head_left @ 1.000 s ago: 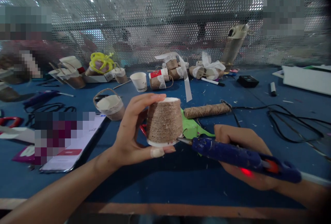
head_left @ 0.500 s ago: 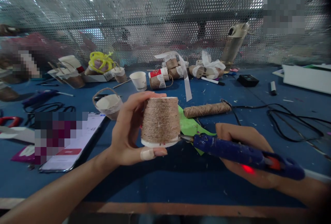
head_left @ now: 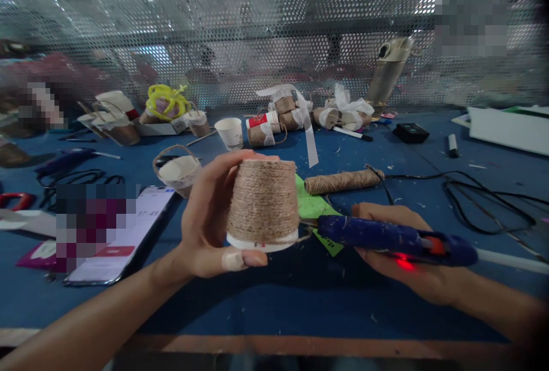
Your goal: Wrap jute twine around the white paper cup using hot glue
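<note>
Twine-wrapped cup [head_left: 263, 202] is mid-frame, off the table, narrow end up, white rim down. Left hand [head_left: 203, 234] is half curled around it, fingers at top, taped thumb under the rim. Right hand [head_left: 412, 279] is closed around a blue glue gun [head_left: 369, 232], nozzle at the cup's lower right edge by a loose twine end; can't tell if it touches. Red light glows under the gun.

Around it: green sheet [head_left: 315, 204] behind the nozzle, partly hidden by cup and gun. Twine roll [head_left: 343, 181] just beyond. Black cable [head_left: 454, 202] loops at right. Phone [head_left: 148, 216] lies left of the left wrist, purple packet [head_left: 36, 254] at far left. Small basket [head_left: 180, 174] sits behind the left hand, its right side hidden by it. Second glue gun [head_left: 64, 162] left of that.

Back row, left to right: yellow cord [head_left: 167, 102], plain paper cup [head_left: 230, 132], white ribbon [head_left: 309, 136] hanging over small wrapped cups, marker [head_left: 349, 134], bottle [head_left: 388, 74], black box [head_left: 410, 133]. White boards [head_left: 510, 131] at right edge.

Table [head_left: 257, 314] is blue, speckled with scraps, brown front edge. Perforated metal screen [head_left: 274, 16] fills the top of the frame, blurred shapes behind it.
</note>
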